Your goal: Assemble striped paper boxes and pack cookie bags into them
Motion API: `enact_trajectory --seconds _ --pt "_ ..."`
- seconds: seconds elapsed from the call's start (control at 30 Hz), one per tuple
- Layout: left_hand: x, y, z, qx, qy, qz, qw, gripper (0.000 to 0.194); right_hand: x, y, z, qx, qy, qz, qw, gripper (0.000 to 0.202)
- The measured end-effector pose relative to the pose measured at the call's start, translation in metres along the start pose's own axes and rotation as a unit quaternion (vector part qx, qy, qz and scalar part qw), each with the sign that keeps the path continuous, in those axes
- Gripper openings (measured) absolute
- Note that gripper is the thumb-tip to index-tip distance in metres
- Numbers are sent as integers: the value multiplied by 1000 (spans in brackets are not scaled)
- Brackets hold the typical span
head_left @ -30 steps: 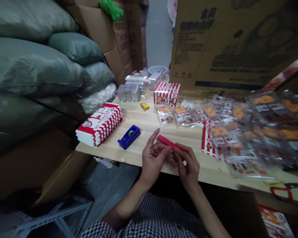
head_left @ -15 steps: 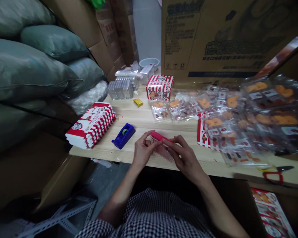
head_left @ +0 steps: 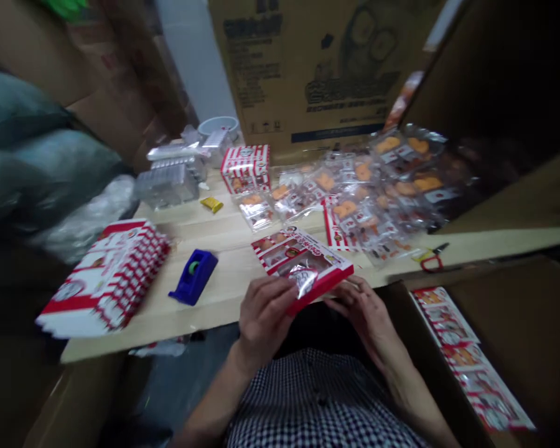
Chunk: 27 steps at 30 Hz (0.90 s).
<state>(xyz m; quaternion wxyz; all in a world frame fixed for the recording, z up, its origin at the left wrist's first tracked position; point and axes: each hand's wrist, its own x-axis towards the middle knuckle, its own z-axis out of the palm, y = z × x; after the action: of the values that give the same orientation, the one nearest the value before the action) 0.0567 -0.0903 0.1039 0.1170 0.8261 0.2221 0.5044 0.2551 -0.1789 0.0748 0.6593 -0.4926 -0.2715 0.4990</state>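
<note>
Spanning the near edge of the wooden surface (head_left: 231, 246), a red-and-white windowed box (head_left: 303, 264) is held at a tilt by the left hand (head_left: 265, 314), whose grip is closed around its near left side. The fingers of the right hand (head_left: 366, 311) are partly curled at the box's right near corner; whether anything is clasped by that grip cannot be told. A blue tape dispenser (head_left: 195, 278) is set to the left, beside a stack of red-and-white cartons (head_left: 107, 274). Beyond the box, a yellow packet (head_left: 211, 204) and an upright striped box (head_left: 246, 169) are seen. Clear snack packs (head_left: 382, 199) are spread to the right, with scissors (head_left: 432, 259) placed near them.
</note>
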Motion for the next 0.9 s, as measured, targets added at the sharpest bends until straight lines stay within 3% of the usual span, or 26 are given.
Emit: enact_trajectory --seconds 0.07,0.1,0.17,0.23,0.33,0.43,0.53,0.63,0.73,0.8,0.9 --pt "-14 7 26 -7 -22 72 997 42 -13 -4 5 80 11 44 996 50" --pt "-20 10 39 -13 -29 93 995 43 -16 -5 7 102 55 48 992 46" --pt "-31 15 63 -36 -53 100 993 46 -17 -5 5 144 128 47 980 40" --pt "-35 18 78 -72 -117 81 987 48 -17 -5 -11 181 152 43 971 37" --pt "-32 20 86 -131 -203 51 969 55 -27 -12 -58 184 184 22 965 35" --pt "-30 17 82 -145 -205 19 968 58 -57 -38 -123 116 291 -18 949 34" --pt "-34 9 80 -78 -204 -50 975 51 -98 -72 -197 -21 427 -110 897 40" --pt "-41 2 84 -35 -217 -115 969 43 -137 -88 -266 -100 510 -177 836 50" --pt "-44 -4 93 -59 -247 -111 961 36 -155 -73 -316 -64 586 -130 797 49" --pt "-45 -7 100 -77 -277 -92 953 30 -152 -49 -336 -35 597 -81 798 46" --pt "-48 -13 106 -84 -322 -85 939 25 -132 -9 -350 8 573 -7 819 40"
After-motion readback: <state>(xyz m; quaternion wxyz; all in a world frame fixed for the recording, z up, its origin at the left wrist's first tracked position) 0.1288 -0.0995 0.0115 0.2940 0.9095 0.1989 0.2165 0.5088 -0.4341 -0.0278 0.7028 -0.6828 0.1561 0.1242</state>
